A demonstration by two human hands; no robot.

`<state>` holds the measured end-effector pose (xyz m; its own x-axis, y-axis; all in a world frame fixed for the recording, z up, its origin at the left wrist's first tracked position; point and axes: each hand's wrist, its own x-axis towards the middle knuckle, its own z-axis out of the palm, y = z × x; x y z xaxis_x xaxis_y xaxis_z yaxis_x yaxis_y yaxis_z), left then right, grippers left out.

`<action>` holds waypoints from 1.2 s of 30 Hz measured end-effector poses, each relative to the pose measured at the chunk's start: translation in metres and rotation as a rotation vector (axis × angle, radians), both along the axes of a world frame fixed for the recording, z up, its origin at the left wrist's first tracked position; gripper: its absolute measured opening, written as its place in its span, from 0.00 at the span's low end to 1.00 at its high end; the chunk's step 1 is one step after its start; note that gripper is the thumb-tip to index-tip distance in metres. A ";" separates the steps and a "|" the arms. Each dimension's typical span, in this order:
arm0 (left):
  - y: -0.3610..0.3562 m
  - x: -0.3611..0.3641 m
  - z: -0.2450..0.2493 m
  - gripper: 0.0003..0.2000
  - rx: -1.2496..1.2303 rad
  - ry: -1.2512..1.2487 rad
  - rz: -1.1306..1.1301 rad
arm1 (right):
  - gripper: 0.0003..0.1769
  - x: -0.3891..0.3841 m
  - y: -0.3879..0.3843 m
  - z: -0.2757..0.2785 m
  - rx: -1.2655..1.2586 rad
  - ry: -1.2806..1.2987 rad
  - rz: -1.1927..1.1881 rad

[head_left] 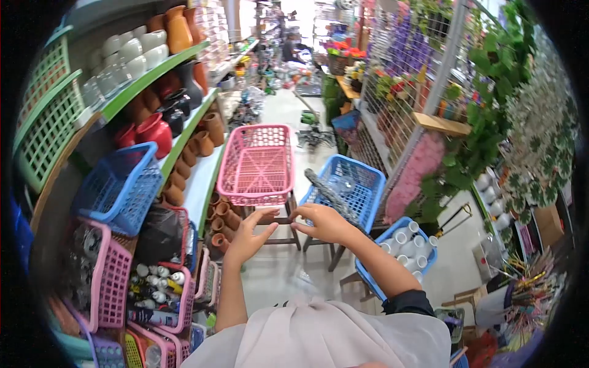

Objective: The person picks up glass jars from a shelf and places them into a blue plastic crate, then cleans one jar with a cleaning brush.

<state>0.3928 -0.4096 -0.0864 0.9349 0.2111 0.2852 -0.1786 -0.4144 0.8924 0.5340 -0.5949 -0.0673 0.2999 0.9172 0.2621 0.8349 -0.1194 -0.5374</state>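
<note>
Just in front of a pink plastic basket (286, 195), my left hand (250, 238) is raised with its thumb and fingers apart, holding nothing. Facing it, my right hand (325, 222) is also open, its fingers pointing towards the left one. A gap separates the two hands. The pink basket rests on a stool, and its slatted bottom shows. To the right of it stands a blue basket (375, 183) with a long, dark, textured rod (331, 195) leaning across it and some clear plastic inside. My right forearm passes in front of the blue basket's lower side.
Shelves on the left hold white pots (136, 52), a red vase (154, 134) and several clay pots (215, 127). Another blue basket (394, 230) holds white cylinders. Wire racks (402, 80) with artificial flowers line the right. A person (291, 49) sits far down the aisle.
</note>
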 end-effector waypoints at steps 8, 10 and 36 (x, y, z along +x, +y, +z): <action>-0.054 0.083 -0.075 0.18 -0.135 0.200 -0.235 | 0.14 0.060 -0.118 -0.092 -0.049 0.316 -0.508; -0.060 0.098 -0.096 0.18 -0.177 0.232 -0.256 | 0.16 0.074 -0.133 -0.123 -0.170 0.265 -0.753; -0.034 0.323 -0.233 0.18 0.481 0.266 -0.153 | 0.18 0.123 -0.149 -0.217 0.145 0.208 -1.062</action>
